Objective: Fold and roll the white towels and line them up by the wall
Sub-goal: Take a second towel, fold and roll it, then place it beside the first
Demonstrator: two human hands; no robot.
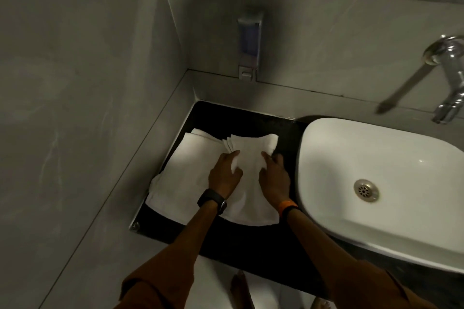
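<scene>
A stack of flat white towels (185, 170) lies on the black counter (251, 120), close to the left wall. A narrower folded white towel (251, 155) lies on top, running from the far edge toward me. My left hand (224, 173) presses on this towel's left side, fingers curled into the cloth. On the towel's right side my right hand (275, 175) rests with its fingertips holding the fabric. Both hands sit about midway along the towel. No rolled towels show by the wall.
A white oval basin (376, 158) with a metal drain fills the counter's right. A chrome tap (449, 83) juts from the back wall above it. A soap dispenser (249, 42) hangs on the back wall. Grey tiled walls close the left and back.
</scene>
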